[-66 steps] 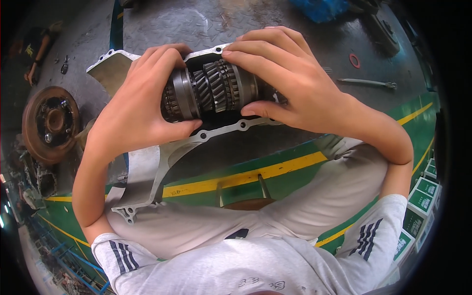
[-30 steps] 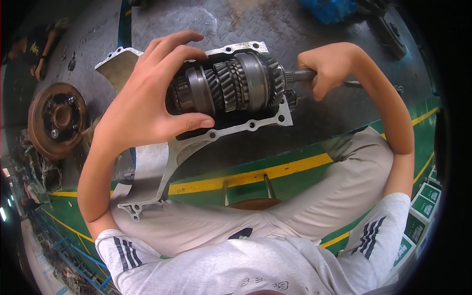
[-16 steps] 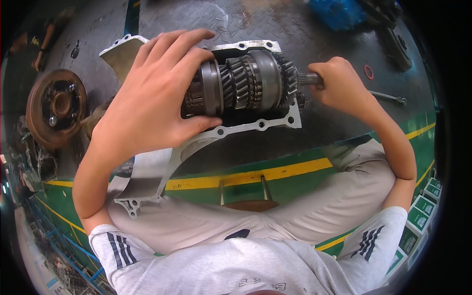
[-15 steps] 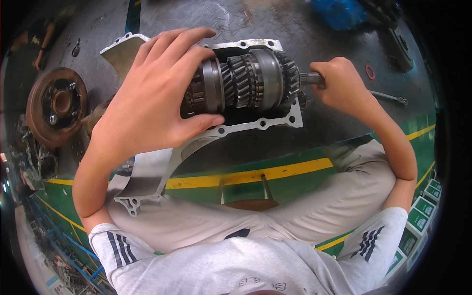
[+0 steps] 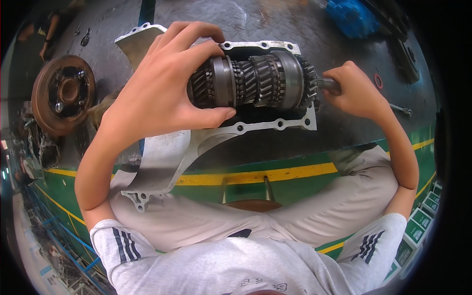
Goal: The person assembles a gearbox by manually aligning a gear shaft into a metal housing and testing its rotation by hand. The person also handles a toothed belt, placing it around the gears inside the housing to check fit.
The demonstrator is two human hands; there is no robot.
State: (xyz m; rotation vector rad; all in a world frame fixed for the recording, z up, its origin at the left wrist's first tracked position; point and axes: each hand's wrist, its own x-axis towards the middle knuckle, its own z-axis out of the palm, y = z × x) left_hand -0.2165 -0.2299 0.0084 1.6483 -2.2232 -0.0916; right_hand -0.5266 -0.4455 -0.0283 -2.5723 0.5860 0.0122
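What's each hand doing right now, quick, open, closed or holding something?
Left hand: curved over the gear cluster; whether it grips cannot be told.
Right hand: closed, holding the shaft end.

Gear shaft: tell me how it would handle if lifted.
The gear shaft is probably heavy and stiff, with so many metal gears. Its round profile suggests it could roll, and the smooth collars may feel slippery.

rusty drum [image 5: 41, 96], left | blue bundle [image 5: 352, 18], upper right | red ring [image 5: 375, 79] | green-white boxes [image 5: 418, 227]
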